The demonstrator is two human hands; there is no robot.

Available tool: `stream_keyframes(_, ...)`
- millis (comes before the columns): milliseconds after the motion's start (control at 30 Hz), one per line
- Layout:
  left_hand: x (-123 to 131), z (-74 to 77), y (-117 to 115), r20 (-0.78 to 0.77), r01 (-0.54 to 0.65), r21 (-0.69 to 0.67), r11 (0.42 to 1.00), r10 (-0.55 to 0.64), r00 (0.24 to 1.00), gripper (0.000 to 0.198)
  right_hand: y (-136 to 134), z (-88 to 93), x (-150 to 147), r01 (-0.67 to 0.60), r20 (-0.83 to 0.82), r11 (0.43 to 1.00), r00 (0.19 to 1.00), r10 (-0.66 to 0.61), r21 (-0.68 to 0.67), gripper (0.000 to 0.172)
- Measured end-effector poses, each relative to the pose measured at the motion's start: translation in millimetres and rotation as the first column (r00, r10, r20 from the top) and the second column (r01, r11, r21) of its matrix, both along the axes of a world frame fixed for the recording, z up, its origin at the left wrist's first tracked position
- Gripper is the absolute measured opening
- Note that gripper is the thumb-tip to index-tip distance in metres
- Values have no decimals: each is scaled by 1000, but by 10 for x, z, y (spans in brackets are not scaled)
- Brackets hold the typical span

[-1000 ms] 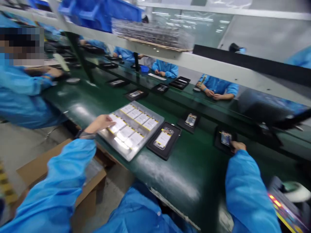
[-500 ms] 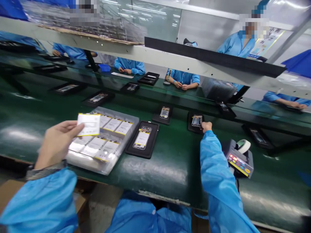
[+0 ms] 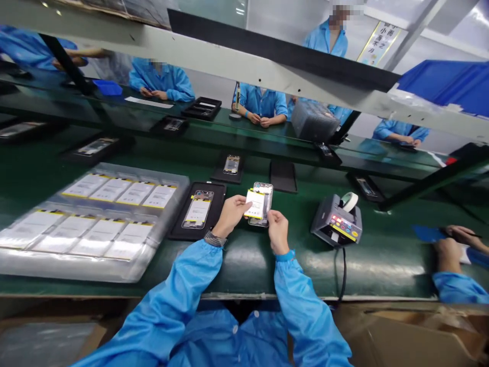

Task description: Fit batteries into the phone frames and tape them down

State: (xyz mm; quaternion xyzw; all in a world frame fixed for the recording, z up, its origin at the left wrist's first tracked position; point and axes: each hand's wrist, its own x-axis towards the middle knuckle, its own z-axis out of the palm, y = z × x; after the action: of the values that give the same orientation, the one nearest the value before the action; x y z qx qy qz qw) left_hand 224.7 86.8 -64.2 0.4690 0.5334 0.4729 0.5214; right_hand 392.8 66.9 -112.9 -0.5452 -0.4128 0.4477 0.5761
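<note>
Battery held over an open phone, both hands closed

The left hand (image 3: 231, 216) is pinched on a white, yellow-edged battery (image 3: 255, 205), thumb on its face, while the right hand (image 3: 278, 230) is clamped on the lower right edge of an open phone frame (image 3: 268, 198). The battery, just right of the left hand's fingertips, covers the left part of the frame; whether the two touch cannot be told.

To do this step well, the right hand ought to hold the frame steady and level, gripping only the rim so that no fingertip gets inside. The left hand would do best to handle the battery lightly by its edges, square it to the frame's long side and avoid bending it.

Just left of the left hand, a second phone (image 3: 204, 195) with a battery fitted lies in a black tray (image 3: 179, 228), a fair guide to alignment. Farther left of that hand is a clear plastic tray (image 3: 126, 269) of batteries (image 3: 90, 237); to the right of the right hand, a tape dispenser (image 3: 333, 224) stands on the green tabletop (image 3: 385, 265)
</note>
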Motion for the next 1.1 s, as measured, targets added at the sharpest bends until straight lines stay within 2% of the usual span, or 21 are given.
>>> stream_keyframes(167, 0, -185, -63, 24, -15, -22, 1000, 16, 1000, 34, -93, -99, -121, -70, -50, 997, 996, 72, 33, 38)
stream_keyframes(367, 33, -202, -107, -33, -16, -53, 998, 15, 999, 42, -138, -133, -169, -90, -68, 996, 994, 90, 8, 38)
stream_keyframes(467, 32, -169, -129, -245, -54, 58, 997, 66, 967, 34, -176, -131, -177, -90, -101, 996, 991, 91, 16, 36)
stream_keyframes(567, 14, -125, -156, -505, -43, 201, 979, 142, 851, 24, -202, -128, -178, -82, -114, 996, 990, 84, 22, 36)
stream_keyframes(633, -1, -98, -169, -584, -18, 218, 976, 146, 799, 23, -213, -133, -181, -84, -111, 996, 990, 87, 25, 37)
stream_keyframes(733, -29, -87, -164, -608, -22, 243, 970, 170, 776, 31, -229, -146, -193, -74, -124, 997, 989, 78, 33, 41)
stream_keyframes(800, -57, -112, -138, -566, -59, 272, 960, 210, 797, 42, -243, -149, -206, -64, -150, 997, 986, 69, 32, 43)
stream_keyframes(833, -72, -132, -120, -511, -64, 265, 962, 196, 837, 48, -250, -146, -212, -68, -165, 997, 984, 72, 30, 44)
stream_keyframes(867, -88, -155, -99, -425, -46, 229, 972, 142, 894, 51, -257, -139, -219, -78, -180, 997, 980, 82, 26, 45)
stream_keyframes(933, -113, -203, -60, -173, 61, 111, 992, -41, 984, 53, -270, -113, -230, -117, -209, 993, 971, 118, 21, 45)
stream_keyframes(1000, -126, -241, -33, 62, 165, 27, 986, -166, 984, 52, -279, -76, -237, -159, -229, 987, 961, 158, 12, 45)
stream_keyframes(1100, -112, -272, -26, 187, 150, -6, 989, -147, 971, 55, -291, -28, -239, -194, -220, 981, 957, 190, 4, 46)
